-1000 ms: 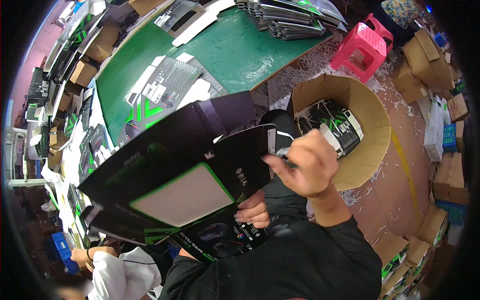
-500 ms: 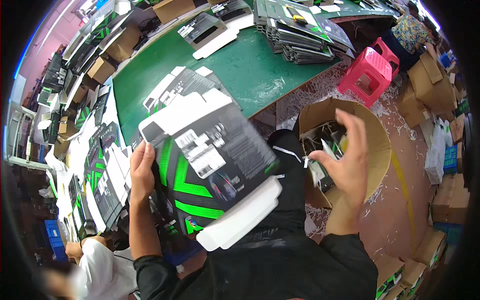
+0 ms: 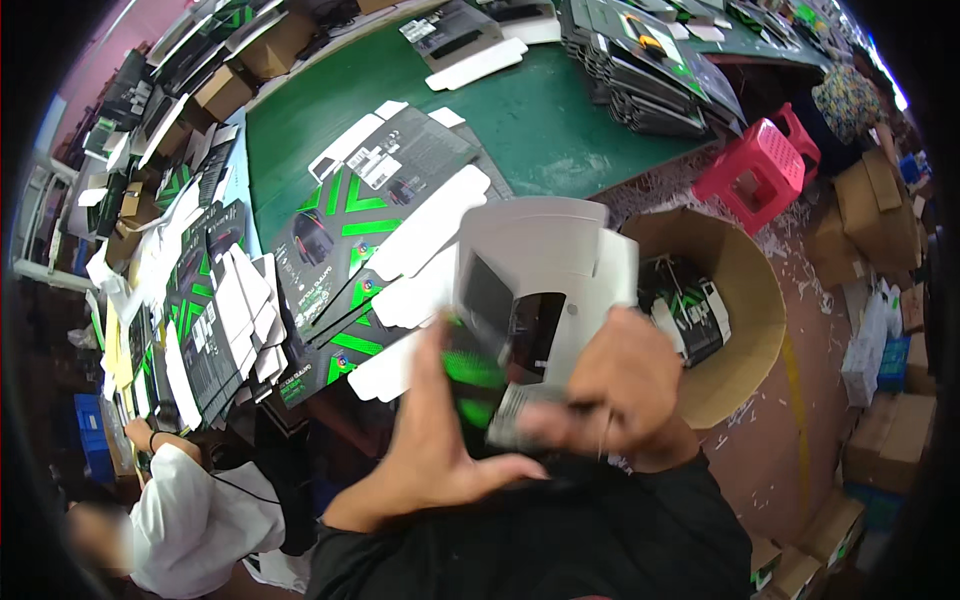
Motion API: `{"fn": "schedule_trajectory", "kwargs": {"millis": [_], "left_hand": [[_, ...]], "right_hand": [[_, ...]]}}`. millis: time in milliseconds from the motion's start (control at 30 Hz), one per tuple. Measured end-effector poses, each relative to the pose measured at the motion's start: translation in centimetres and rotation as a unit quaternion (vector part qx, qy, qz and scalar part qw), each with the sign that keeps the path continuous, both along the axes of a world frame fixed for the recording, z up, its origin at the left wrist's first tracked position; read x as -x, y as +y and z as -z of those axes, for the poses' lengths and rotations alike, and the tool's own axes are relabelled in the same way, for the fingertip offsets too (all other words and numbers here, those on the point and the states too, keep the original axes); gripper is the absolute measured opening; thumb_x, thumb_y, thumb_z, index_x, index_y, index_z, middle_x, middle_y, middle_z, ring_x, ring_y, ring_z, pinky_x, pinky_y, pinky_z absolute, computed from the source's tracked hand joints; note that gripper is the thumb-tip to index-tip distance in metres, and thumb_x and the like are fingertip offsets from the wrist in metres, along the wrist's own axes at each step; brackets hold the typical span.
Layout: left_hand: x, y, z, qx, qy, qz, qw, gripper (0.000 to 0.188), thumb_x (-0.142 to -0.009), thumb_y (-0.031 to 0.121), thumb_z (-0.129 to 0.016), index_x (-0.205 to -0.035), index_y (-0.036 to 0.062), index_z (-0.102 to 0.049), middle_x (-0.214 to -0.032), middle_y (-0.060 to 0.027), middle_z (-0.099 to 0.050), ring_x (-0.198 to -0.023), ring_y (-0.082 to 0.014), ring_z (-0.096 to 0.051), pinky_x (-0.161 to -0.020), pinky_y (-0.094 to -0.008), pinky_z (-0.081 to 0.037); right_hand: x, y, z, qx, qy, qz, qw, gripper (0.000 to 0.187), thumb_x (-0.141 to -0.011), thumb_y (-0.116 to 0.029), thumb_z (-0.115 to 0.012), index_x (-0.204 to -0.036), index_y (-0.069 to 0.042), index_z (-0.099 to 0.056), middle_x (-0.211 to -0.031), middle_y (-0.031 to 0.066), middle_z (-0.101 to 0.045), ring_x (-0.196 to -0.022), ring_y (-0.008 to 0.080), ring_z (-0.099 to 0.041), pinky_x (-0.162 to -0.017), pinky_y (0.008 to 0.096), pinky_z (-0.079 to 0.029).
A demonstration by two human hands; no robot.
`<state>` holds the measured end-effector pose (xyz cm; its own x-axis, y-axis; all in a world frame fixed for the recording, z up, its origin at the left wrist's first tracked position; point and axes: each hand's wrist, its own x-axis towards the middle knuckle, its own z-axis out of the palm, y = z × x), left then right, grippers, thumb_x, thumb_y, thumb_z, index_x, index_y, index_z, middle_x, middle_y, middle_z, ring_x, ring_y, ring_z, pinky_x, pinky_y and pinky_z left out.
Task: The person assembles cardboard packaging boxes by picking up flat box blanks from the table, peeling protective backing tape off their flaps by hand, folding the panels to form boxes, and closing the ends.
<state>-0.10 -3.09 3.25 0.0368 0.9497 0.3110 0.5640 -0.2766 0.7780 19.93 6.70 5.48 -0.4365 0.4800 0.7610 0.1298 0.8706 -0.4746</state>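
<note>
In front of my body is a folding carton, popped open, its inside white and its outer side dark with green stripes. A dark cutout shows in its inner wall. My left hand cups the carton's left side, fingers up along the green-striped panel and thumb stretched across the near edge. My right hand, partly smeared by motion, has its fingers curled at the carton's near right edge. Left of the carton, flat printed cartons with white flaps lie overlapping on the green table.
A large round cardboard bin with dark-and-green cartons inside stands at my right. Behind it is a pink stool. A stack of flat cartons bears a yellow-and-black tool. A co-worker in white is at the left.
The carton in my left hand was flat and is now opened up, turned with its white inside showing. My right hand has come from over the bin to the carton. The view has shifted.
</note>
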Motion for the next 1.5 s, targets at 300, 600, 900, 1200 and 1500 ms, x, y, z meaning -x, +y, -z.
{"fn": "schedule_trajectory", "kwargs": {"millis": [300, 600, 900, 1200, 1500], "left_hand": [[3.0, -2.7, 1.6, 0.196, -0.436, -0.034, 0.878, 0.036, -0.082, -0.002, -0.076, -0.116, -0.0034, -0.064, -0.098, -0.0099, -0.071, -0.091, -0.0186, -0.069, -0.081, -0.034, -0.057], [3.1, -3.6, 4.7, 0.224, -0.596, 0.009, 0.771, 0.045, -0.084, -0.006, -0.069, -0.127, -0.0048, -0.059, -0.115, -0.0165, -0.07, -0.103, -0.0241, -0.07, -0.09, -0.037, -0.056], [3.9, -3.8, 7.4, 0.269, -0.497, 0.024, 0.825, 0.07, -0.087, -0.005, -0.068, -0.149, 0.002, -0.035, -0.132, -0.015, -0.059, -0.121, -0.0225, -0.059, -0.1, -0.0363, -0.05], [2.0, -2.8, 8.5, 0.174, -0.355, 0.036, 0.918, 0.048, -0.094, 0.04, -0.065, -0.119, 0.0056, -0.042, -0.102, -0.006, -0.05, -0.091, -0.017, -0.049, -0.08, -0.0318, -0.044], [-0.8, -0.9, 9.5, -0.076, -0.357, -0.064, 0.929, 0.022, -0.095, 0.021, -0.061, -0.103, 0.0008, -0.057, -0.108, -0.0156, -0.051, -0.104, -0.0287, -0.054, -0.094, -0.0409, -0.043]], "right_hand": [[-1.9, -0.7, 5.0, 0.422, 0.141, 0.017, 0.896, 0.063, -0.084, -0.051, -0.079, -0.116, -0.001, -0.062, -0.101, 0.0037, -0.06, -0.081, 0.0076, -0.053, -0.066, 0.0209, -0.038], [-2.0, -2.7, 8.0, 0.612, 0.171, -0.102, 0.765, 0.043, -0.089, -0.033, -0.08, -0.108, 0.003, -0.066, -0.094, 0.0037, -0.071, -0.082, 0.006, -0.058, -0.067, 0.0256, -0.046], [-1.8, -3.2, 8.9, 0.319, 0.075, 0.146, 0.933, 0.086, -0.082, -0.051, -0.079, -0.142, 0.001, -0.046, -0.122, 0.0159, -0.055, -0.08, 0.0217, -0.054, -0.069, 0.0365, -0.045], [-2.6, -3.8, 10.7, 0.366, 0.118, -0.033, 0.923, 0.023, -0.087, -0.023, -0.07, -0.081, -0.001, -0.064, -0.108, 0.0169, -0.055, -0.097, 0.019, -0.054, -0.084, 0.0291, -0.04], [-0.4, -4.3, 12.7, 0.309, 0.178, 0.062, 0.932, 0.043, -0.096, -0.041, -0.067, -0.1, 0.002, -0.069, -0.1, 0.016, -0.065, -0.084, 0.0199, -0.063, -0.072, 0.0302, -0.051]]}}
